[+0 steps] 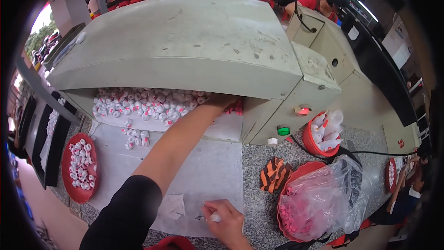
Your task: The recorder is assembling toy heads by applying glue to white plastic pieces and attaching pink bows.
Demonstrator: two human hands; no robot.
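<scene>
My left arm stretches into the opening of a grey-green metal machine (pixel 185 41). My left hand (pixel 224 100) is in shadow there, its fingers hidden, close to some bright pink pieces (pixel 237 107). Many small white round pieces with pink marks (pixel 148 106) fill the machine's opening, and several more (pixel 136 138) lie on the white sheet (pixel 212 166) in front. Low over the sheet, my right hand (pixel 226 224) is closed, with a small white round-ended thing (pixel 216 216) between its fingers. Left of that hand lies a crumpled whitish patch of paper or cloth (pixel 173 206).
A red tray (pixel 64 169) of white pieces stands at left. At right are a red basket (pixel 309 142) of white bottles, an orange-and-black striped cloth (pixel 274 174), and a red tray (pixel 280 203) of pink pieces under a clear plastic bag (pixel 340 190). Other people sit farther off.
</scene>
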